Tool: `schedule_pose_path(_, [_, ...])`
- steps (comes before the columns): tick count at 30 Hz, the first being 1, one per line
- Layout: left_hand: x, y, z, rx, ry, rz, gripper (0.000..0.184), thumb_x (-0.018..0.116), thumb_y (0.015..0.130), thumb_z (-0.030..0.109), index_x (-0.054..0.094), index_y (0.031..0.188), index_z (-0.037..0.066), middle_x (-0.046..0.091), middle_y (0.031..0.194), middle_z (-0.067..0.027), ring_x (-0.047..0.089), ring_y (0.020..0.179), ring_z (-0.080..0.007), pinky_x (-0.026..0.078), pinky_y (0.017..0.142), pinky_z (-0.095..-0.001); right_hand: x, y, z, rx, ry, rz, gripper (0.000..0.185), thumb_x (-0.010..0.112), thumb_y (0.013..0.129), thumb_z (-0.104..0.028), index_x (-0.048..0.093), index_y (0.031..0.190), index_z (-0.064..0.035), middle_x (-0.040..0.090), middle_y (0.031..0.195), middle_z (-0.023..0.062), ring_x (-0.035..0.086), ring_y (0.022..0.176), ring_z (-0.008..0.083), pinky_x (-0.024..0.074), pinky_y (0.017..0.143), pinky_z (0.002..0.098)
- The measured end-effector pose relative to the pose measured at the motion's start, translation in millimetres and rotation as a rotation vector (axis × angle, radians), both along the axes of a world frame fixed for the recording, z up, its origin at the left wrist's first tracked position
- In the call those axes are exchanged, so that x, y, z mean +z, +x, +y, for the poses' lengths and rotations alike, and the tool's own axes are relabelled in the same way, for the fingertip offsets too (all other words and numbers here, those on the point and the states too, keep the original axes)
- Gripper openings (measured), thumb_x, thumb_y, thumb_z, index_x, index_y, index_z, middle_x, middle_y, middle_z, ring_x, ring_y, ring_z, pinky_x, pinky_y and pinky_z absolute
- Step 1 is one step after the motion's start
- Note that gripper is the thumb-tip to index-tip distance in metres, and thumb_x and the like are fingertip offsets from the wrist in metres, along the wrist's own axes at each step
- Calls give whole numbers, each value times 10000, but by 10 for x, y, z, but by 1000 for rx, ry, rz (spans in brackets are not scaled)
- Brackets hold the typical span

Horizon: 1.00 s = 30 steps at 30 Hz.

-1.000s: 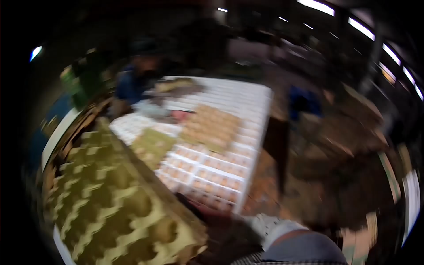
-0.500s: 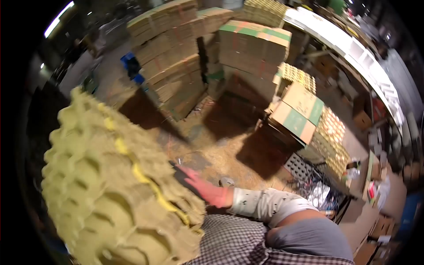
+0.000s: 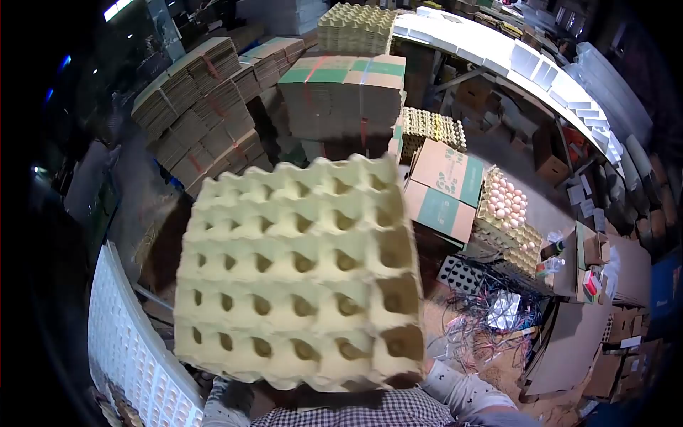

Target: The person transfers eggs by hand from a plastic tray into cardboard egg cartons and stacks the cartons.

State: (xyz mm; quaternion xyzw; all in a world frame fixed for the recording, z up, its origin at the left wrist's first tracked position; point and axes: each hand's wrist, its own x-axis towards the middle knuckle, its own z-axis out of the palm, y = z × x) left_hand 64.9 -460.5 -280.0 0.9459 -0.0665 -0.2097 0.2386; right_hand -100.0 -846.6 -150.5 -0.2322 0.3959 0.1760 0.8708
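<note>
A stack of pale yellow pulp egg trays (image 3: pixel 302 267) fills the middle of the head view, its cupped top tilted toward me. The cups that show are without eggs. My left sleeve (image 3: pixel 228 400) reaches under the stack's near left corner. On the other side, my right sleeve (image 3: pixel 462 391) reaches its near right corner. Both hands are hidden by the trays, which are held up between them in front of my checked apron (image 3: pixel 356 409).
Bundled flat cartons (image 3: pixel 203 107) stand at the back left. A green-striped carton (image 3: pixel 445 188) stands right of the trays, beside eggs (image 3: pixel 505 201) on stacked trays. A white panel with rows of cells (image 3: pixel 139 341) is at lower left. Tangled cords (image 3: pixel 462 324) lie right.
The egg tray stack has moved from my left to straight in front, with its top now facing me. The pink-gloved right hand, seen against its side before, is now hidden. My view has turned.
</note>
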Motion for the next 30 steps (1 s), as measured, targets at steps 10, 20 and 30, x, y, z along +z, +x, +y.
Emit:
schedule_pose_path(10, [-1094, 1066, -563, -110, 346, 175, 629, 423, 1000, 420, 237, 1523, 125, 237, 1542, -263, 270, 1393, -476, 255, 1148, -517, -2641, -667, -1218, 878, -853, 306, 642, 484, 958, -521, 528, 1256, 46, 601, 1232, 169, 540, 1167, 238, 406, 994, 347])
schedule_pose_path(20, [-304, -1686, 247, 430, -329, 147, 556, 476, 969, 225, 332, 1475, 49, 341, 1492, -241, 319, 1397, -397, 269, 1162, -417, -2845, 594, -1847, 1383, -1049, -23, 609, 454, 968, -509, 552, 1305, -10, 639, 1207, 106, 568, 1119, 198, 419, 973, 350])
schedule_pose_path(30, [1502, -4446, -296, 1392, 398, -337, 764, 655, 832, 292, 330, 1491, 84, 312, 1492, -268, 332, 1361, -427, 244, 1147, -496, -2027, 2583, 1423, 1774, -1129, -1140, 491, 437, 998, -325, 471, 1367, -3, 544, 1308, 149, 528, 1187, 243, 414, 1014, 352])
